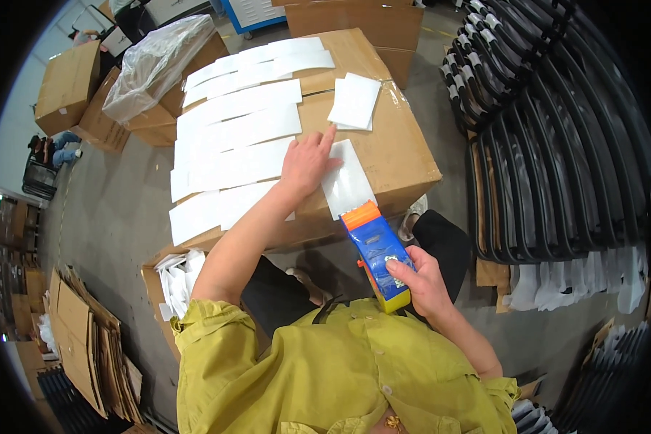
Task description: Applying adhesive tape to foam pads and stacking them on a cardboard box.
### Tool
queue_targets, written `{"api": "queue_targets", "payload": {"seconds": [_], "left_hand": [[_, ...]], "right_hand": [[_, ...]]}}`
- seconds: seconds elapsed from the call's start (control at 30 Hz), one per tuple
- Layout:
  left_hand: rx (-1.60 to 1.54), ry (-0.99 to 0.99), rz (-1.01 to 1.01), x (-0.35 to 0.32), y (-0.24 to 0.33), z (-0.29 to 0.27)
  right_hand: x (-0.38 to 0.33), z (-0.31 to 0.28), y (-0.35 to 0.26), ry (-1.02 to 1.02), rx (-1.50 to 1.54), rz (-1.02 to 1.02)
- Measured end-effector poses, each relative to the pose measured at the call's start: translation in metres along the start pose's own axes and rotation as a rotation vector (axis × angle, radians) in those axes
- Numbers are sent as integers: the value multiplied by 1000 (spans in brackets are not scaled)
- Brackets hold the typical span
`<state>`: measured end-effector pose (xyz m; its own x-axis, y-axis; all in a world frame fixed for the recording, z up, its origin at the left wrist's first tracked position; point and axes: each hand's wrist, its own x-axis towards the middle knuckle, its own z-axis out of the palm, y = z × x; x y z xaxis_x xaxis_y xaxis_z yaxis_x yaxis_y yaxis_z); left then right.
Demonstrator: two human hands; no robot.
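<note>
My right hand [425,280] is wrapped round a blue tape dispenser [376,249] with an orange front and a yellow-green rear end. The dispenser's orange front meets the near edge of a white sheet [349,173] lying on a big cardboard box [405,155]. My left hand [309,160] rests beside that sheet, index finger stretched out and thumb over the sheet's left edge; it holds nothing I can see. Just beyond my fingertip lies a small stack of white sheets [354,101]. Overlapping white sheets [242,134] cover the box's left part in rows.
Black curved metal frames [557,166] stand stacked on the right. A plastic-covered carton [159,72] is at the far left. Below the box's left corner sits an open carton with white pieces [181,275]. Flattened cardboard [87,340] leans at the lower left.
</note>
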<state>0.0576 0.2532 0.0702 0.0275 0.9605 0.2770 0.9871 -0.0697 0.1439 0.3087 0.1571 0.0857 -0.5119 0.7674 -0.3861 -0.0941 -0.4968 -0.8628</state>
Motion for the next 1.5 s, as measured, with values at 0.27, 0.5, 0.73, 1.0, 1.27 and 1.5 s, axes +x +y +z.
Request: {"api": "queue_targets", "payload": {"seconds": [0.27,0.5,0.73,1.0,1.27,1.5], "left_hand": [[-552,320,-314,-59,1,-35],[-1477,-474,-884,-109,35,-16],[-1805,-373,-866,-80,59,0],[-1766,-58,-858,-56,54,-20],[-776,-120,56,-73,85,-54],[-382,417,620,-64,105,-89]], "right_hand": [[1,-5,4,8,17,-19],[-5,-4,-2,-11,-41,-44],[-20,-9,4,-21,-114,-43],[-51,-9,-3,11,-173,-103],[-32,-28,7,-17,132,-48],[9,-83,84,261,432,239]]}}
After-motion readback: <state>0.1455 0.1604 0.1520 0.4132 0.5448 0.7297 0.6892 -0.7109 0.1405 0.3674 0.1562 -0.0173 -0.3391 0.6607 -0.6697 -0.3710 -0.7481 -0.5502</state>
